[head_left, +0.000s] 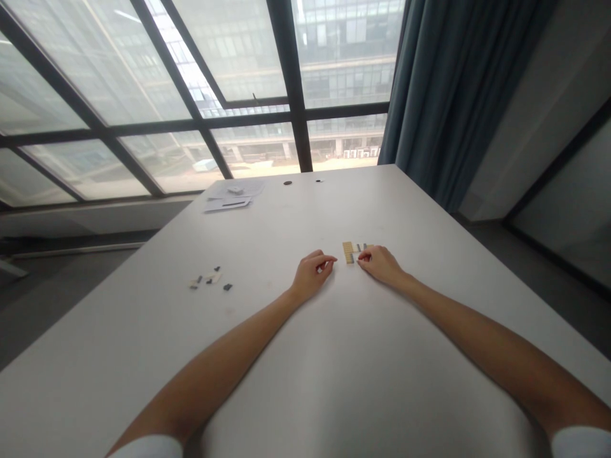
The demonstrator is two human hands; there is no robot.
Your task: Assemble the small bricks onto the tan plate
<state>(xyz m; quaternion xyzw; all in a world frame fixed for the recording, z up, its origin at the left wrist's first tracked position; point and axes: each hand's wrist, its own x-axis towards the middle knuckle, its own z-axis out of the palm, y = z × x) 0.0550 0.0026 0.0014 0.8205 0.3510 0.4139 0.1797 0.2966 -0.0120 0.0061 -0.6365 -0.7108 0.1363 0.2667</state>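
Note:
A flat cluster of small tan pieces [347,247] lies on the white table, with a few dark grey and pale pieces among and beside them. My right hand [382,264] rests over the right side of this cluster, its thumb and forefinger pinched together at the pieces. Whatever is in that pinch is too small to make out. Just left of the cluster is my left hand [311,273], closed in a pinch with the fingertips pointing at the tan pieces and apart from them. Anything between those fingertips is too small to tell.
Several loose dark pieces [228,287] and pale pieces [216,277] lie scattered on the left of the table [296,356]. Papers [228,203] sit at the far left corner. A dark round spot [287,183] shows near the far edge, before the windows. A blue curtain [439,95] hangs at right.

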